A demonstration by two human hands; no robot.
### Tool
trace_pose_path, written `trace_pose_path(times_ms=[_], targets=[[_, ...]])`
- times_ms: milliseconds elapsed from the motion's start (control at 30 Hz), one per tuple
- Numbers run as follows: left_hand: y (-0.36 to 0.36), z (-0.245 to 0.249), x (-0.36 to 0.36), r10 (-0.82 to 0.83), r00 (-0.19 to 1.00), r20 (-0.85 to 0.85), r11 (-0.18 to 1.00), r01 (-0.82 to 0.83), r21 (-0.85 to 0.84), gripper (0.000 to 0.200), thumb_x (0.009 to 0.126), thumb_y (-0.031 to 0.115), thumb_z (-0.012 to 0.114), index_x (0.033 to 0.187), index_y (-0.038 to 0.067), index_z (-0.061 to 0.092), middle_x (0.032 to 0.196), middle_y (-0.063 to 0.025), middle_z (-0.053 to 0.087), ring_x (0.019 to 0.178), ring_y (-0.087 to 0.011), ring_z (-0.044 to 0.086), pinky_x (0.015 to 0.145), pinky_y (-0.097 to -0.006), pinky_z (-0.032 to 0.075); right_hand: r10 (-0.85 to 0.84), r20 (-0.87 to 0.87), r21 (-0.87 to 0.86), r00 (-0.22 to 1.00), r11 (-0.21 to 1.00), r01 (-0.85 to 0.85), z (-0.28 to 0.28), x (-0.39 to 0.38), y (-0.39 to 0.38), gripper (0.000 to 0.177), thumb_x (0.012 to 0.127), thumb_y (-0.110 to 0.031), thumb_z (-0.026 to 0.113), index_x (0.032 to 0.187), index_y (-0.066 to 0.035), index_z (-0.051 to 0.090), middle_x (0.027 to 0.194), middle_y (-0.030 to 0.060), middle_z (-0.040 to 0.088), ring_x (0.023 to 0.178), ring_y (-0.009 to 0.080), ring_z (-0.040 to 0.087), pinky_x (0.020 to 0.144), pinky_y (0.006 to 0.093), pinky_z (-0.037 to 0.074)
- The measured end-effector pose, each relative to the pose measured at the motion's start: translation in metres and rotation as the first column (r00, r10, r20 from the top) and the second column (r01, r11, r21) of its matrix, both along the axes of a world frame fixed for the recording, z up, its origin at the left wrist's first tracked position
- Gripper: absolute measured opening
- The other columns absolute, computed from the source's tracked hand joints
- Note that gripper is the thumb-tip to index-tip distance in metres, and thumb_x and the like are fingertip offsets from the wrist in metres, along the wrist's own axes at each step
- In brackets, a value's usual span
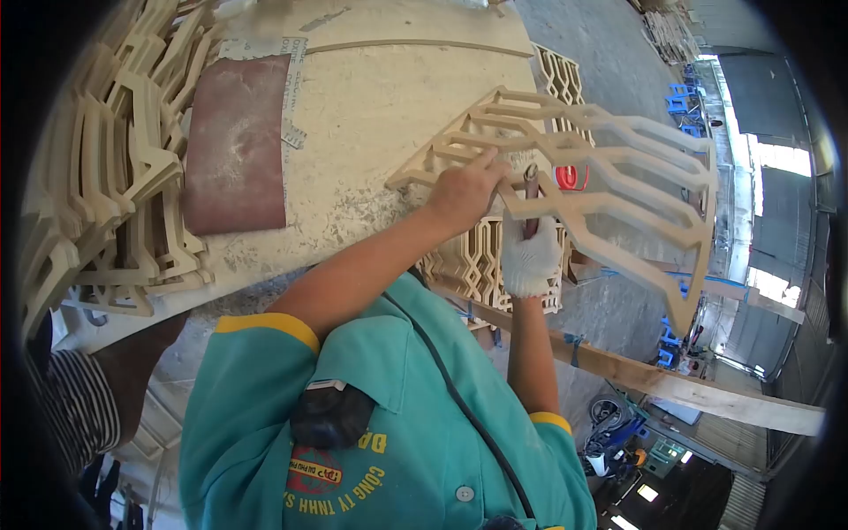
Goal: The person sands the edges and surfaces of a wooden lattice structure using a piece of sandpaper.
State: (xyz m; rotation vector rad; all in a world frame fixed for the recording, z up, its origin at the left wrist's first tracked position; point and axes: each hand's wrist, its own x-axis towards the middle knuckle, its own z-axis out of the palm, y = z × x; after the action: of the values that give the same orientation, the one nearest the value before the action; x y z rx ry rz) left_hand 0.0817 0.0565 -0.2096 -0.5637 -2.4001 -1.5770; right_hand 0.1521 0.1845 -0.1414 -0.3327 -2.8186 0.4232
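My bare left hand [468, 190] grips the near end of a pale wooden lattice panel [609, 163], fingers closed over one of its slats. The panel has zigzag bars and reaches out to the right past the table corner. In a white knit glove, my right hand [532, 258] is wrapped round a narrow reddish-brown roll [531, 190] that looks like rolled sandpaper. The roll points upward beside a slat, just right of my left hand. A flat sheet of brown sandpaper [237, 146], dusted pale in the middle, lies on the dusty table [371, 106].
Zigzag wooden pieces [106, 168] are piled along the table's left side. A thin wooden strip [415, 43] lies across the far part. More lattice panels [481, 261] stand below the table edge. A long wooden beam [689, 389] crosses at lower right, and a red round object [572, 177] shows behind the panel.
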Motion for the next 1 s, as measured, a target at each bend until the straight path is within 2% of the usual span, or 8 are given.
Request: trace_pose_path(times_ms=[200,300,333,467,533,633,800,1000], targets=[[-0.004,0.005,-0.001,-0.058,0.997,0.053,0.998,0.059,-0.017,0.035,0.078,0.002,0.063,0.111,0.011,0.061,0.131,-0.0216,0.059,0.092,-0.0403,0.068,0.078,-0.0457,0.058,-0.114,-0.068,0.032,0.991,0.993,0.117,-0.01,-0.004,-0.01,0.032,0.085,-0.027,0.072,0.106,-0.004,0.066,0.083,0.0159,0.069,0.082,0.0353,0.068,0.075,0.0398,0.052],[-0.008,0.004,-0.007,-0.05,0.998,0.028,0.998,0.049,0.026,0.028,0.079,0.004,0.062,0.107,0.01,0.061,0.125,-0.0231,0.061,0.091,-0.0398,0.068,0.077,-0.0456,0.057,-0.158,0.067,-0.224,0.985,0.96,0.17,0.001,-0.01,-0.04,0.034,0.086,-0.028,0.071,0.108,-0.003,0.064,0.085,0.017,0.069,0.085,0.0368,0.068,0.076,0.0413,0.052],[-0.012,0.004,-0.012,-0.069,0.997,0.034,0.997,0.068,0.038,0.028,0.081,0.005,0.061,0.108,0.009,0.061,0.126,-0.0265,0.059,0.091,-0.0399,0.068,0.077,-0.0458,0.057,-0.095,0.251,-0.232,0.963,0.96,0.155,0.02,-0.012,-0.042,0.036,0.086,-0.029,0.07,0.108,-0.002,0.063,0.086,0.0183,0.069,0.085,0.0376,0.067,0.076,0.0401,0.052],[-0.016,0.005,-0.019,-0.059,0.997,0.041,0.996,0.056,0.072,0.027,0.08,0.006,0.062,0.108,0.007,0.06,0.126,-0.0305,0.059,0.096,-0.0414,0.066,0.081,-0.047,0.056,0.122,0.251,-0.268,0.96,0.962,-0.052,0.041,-0.019,-0.028,0.037,0.083,-0.027,0.074,0.105,0.001,0.062,0.072,0.0078,0.057,0.063,0.0187,0.05,0.062,0.0331,0.044],[-0.014,0.004,-0.016,-0.039,0.999,-0.003,0.992,0.039,0.121,0.025,0.078,0.0,0.062,0.102,0.006,0.058,0.112,-0.0214,0.062,0.093,-0.0394,0.066,0.078,-0.0458,0.054,0.229,0.263,-0.42,0.937,0.902,-0.103,0.05,-0.023,-0.027,0.035,0.082,-0.027,0.075,0.095,0.002,0.061,0.069,0.0022,0.051,0.062,0.0125,0.043,0.058,0.0303,0.04],[-0.015,0.004,-0.016,0.027,0.997,-0.068,0.986,-0.016,0.166,0.03,0.075,-0.004,0.062,0.103,0.005,0.058,0.11,-0.0177,0.064,0.093,-0.0391,0.065,0.079,-0.0453,0.054,0.217,0.427,-0.557,0.878,0.828,0.066,0.025,-0.015,-0.016,0.035,0.079,-0.024,0.074,0.1,0.001,0.062,0.077,0.0061,0.066,0.07,0.0144,0.058,0.066,0.035,0.048],[-0.025,0.009,-0.018,-0.032,0.999,-0.01,0.993,0.033,0.113,0.031,0.08,0.006,0.065,0.111,0.006,0.06,0.12,-0.0254,0.062,0.096,-0.0391,0.067,0.082,-0.0449,0.056,-0.068,0.039,0.074,0.997,0.995,0.065,0.003,-0.016,-0.021,0.027,0.083,-0.03,0.074,0.086,-0.005,0.062,0.073,0.0178,0.066,0.072,0.0401,0.065,0.063,0.0446,0.05],[-0.024,0.008,-0.022,0.042,0.999,-0.013,0.983,-0.039,0.178,0.036,0.073,-0.008,0.061,0.106,0.007,0.059,0.108,-0.022,0.066,0.094,-0.0414,0.065,0.08,-0.0465,0.055,0.053,0.32,-0.118,0.946,0.993,-0.016,0.019,-0.024,-0.036,0.034,0.082,-0.032,0.073,0.089,-0.001,0.062,0.07,0.0214,0.061,0.069,0.0379,0.065,0.061,0.0432,0.048]])
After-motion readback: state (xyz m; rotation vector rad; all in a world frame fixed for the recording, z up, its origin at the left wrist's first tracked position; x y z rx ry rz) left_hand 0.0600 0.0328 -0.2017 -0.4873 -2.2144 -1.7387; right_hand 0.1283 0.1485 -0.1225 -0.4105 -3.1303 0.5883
